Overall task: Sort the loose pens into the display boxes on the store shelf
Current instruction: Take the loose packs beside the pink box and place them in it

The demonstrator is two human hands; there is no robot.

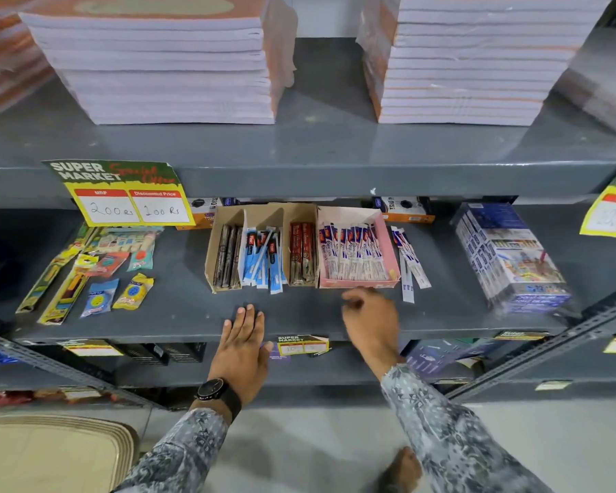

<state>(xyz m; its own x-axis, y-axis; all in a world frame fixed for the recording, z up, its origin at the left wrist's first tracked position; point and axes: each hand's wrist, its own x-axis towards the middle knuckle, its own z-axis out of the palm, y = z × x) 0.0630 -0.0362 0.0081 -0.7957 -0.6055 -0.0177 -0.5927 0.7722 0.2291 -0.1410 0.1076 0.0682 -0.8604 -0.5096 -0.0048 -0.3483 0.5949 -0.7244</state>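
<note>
Head view: the left hand [242, 345] lies flat with fingers spread, its grip released, on the front of the grey shelf [178, 307]. The right hand [370, 316] is motion-blurred just before the pink display box [388, 250]; its grip cannot be told. Loose pens [408, 259] lie just right of that box. The cardboard display box [224, 217] holds packed pens, labels unreadable.

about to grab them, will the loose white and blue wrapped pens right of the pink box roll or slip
The loose white and blue wrapped pens lie flat in sleeves, so rolling seems unlikely. The wrappers look glossy, so probably slippery. They overlap beside the pink cardboard box, so pushing one may drag its neighbours.
</note>
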